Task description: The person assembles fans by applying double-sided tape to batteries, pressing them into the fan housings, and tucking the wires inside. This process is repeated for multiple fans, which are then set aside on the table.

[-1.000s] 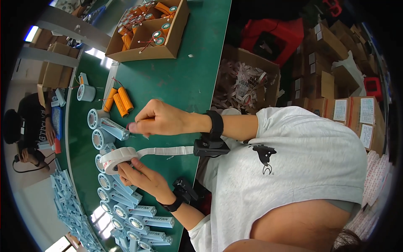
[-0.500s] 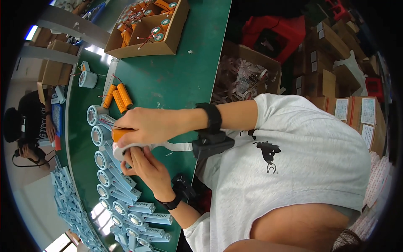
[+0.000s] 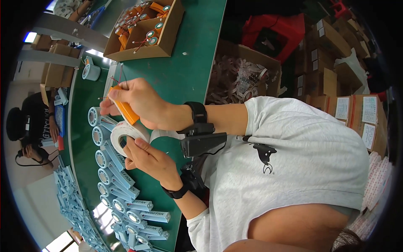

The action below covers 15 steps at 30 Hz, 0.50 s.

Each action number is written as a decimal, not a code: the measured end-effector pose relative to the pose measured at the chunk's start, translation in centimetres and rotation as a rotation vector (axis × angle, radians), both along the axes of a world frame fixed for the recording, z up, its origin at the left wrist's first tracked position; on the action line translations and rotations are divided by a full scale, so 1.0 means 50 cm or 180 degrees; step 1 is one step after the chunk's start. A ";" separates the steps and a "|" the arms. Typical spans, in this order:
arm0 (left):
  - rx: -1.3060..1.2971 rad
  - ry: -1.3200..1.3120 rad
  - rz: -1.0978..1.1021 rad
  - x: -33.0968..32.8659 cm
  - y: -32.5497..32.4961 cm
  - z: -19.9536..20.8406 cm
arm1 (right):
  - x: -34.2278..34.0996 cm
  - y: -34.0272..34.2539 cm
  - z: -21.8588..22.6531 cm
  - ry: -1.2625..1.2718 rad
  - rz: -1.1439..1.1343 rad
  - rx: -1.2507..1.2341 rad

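My right hand (image 3: 147, 103), the upper one in the picture, grips an orange battery (image 3: 130, 113) between thumb and fingers. White tape shows along the battery's side, and its lower end is close against a roll of white tape (image 3: 118, 135). My left hand (image 3: 153, 161) holds that roll, with fingers at its core. A loose pale strip (image 3: 161, 133) trails from the roll toward my right wrist. Beyond the hands, light-blue handheld fans (image 3: 102, 158) lie in a row on the green table (image 3: 168, 84). Thin wires rise above my right hand; their source is partly hidden.
A cardboard box (image 3: 168, 48) of orange batteries sits on the table's upper part. Past the table edge are a carton of scrap strips (image 3: 243, 77), a red stool (image 3: 289, 31) and stacked cartons (image 3: 357, 113). Blue fan parts (image 3: 75, 206) are heaped opposite, near another person (image 3: 35, 113).
My right hand has lifted and turned, tilting the battery upward and apart from my left hand. More of the tape roll shows. The loose orange batteries on the table are now hidden behind my right hand.
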<state>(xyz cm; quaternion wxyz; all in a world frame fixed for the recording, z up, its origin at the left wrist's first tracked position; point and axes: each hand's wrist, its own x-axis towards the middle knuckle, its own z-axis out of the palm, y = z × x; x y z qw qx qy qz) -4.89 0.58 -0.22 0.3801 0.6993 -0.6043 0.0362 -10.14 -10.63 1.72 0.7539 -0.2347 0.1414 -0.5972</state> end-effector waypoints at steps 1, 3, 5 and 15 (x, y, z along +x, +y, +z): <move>-0.0008 -0.0205 -0.0162 -0.020 0.010 -0.005 | -0.014 -0.009 0.009 -0.0199 -0.0073 0.0117; -0.0018 -0.0627 -0.0492 -0.045 0.018 -0.019 | -0.081 -0.106 0.051 -0.0631 -0.1796 -0.0255; 0.0177 -0.0519 -0.0643 -0.028 -0.017 -0.027 | -0.153 -0.168 0.096 -0.1220 -0.1731 -0.1436; -0.0882 -0.1137 -0.1535 0.084 -0.224 0.094 | -0.229 -0.105 0.014 0.0108 -0.0180 -0.2216</move>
